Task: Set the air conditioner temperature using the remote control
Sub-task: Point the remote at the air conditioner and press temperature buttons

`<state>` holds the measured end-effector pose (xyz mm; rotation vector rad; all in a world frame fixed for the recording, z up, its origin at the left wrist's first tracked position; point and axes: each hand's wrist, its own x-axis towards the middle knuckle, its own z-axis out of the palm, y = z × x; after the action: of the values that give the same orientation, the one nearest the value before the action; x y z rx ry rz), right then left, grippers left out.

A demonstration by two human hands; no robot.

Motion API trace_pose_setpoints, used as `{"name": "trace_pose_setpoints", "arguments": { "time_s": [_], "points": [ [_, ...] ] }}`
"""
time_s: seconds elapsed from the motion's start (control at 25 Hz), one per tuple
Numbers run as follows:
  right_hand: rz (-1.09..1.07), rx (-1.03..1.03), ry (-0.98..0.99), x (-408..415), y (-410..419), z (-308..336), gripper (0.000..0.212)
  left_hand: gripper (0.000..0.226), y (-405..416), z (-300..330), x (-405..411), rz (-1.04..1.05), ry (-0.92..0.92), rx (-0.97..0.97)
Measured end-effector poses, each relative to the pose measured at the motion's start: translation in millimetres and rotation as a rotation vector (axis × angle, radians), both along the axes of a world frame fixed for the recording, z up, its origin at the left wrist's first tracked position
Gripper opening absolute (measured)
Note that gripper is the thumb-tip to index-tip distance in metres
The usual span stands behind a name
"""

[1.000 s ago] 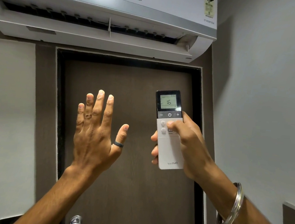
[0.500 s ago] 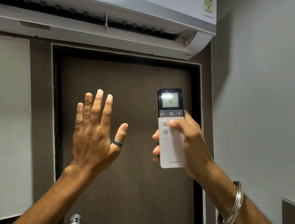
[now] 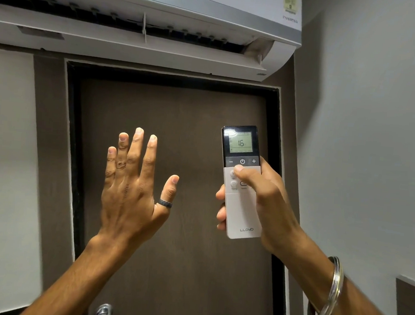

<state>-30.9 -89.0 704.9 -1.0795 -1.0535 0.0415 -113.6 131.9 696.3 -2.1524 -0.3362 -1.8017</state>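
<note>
My right hand (image 3: 270,199) holds a white remote control (image 3: 242,209) upright, its dark top pointing up at the air conditioner (image 3: 136,44). The remote's screen (image 3: 240,143) reads 16. My thumb tip lies just below the power button, between the minus and plus keys. The white wall-mounted air conditioner spans the top of the view with its flap open. My left hand (image 3: 132,188) is raised beside the remote, palm away from me, fingers spread, holding nothing; a dark ring sits on its thumb.
A dark brown door (image 3: 168,266) in a black frame fills the wall behind both hands, with a metal handle (image 3: 103,312) at the bottom. Grey walls stand left and right. A metal bangle (image 3: 327,296) circles my right wrist.
My right thumb has slid up the remote from the lower white buttons to just under the power button. The view has dropped slightly. My left hand stays raised.
</note>
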Motion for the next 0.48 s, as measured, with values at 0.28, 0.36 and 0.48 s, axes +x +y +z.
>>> {"name": "trace_pose_setpoints", "arguments": {
  "time_s": [0.28,0.36,0.48],
  "points": [
    [-0.012,0.005,0.113,2.3,4.6,-2.8,0.03,0.081,1.7,-2.9,4.0,-0.02,0.005,-0.006],
    [0.008,-0.021,0.135,3.7,5.8,-3.3,0.039,0.08,2.8,-3.1,4.9,-0.019,0.003,-0.001],
    [-0.033,-0.018,0.078,2.9,8.1,-3.5,0.036,0.08,4.5,-2.1,5.6,-0.02,-0.004,0.006]
  ]
}}
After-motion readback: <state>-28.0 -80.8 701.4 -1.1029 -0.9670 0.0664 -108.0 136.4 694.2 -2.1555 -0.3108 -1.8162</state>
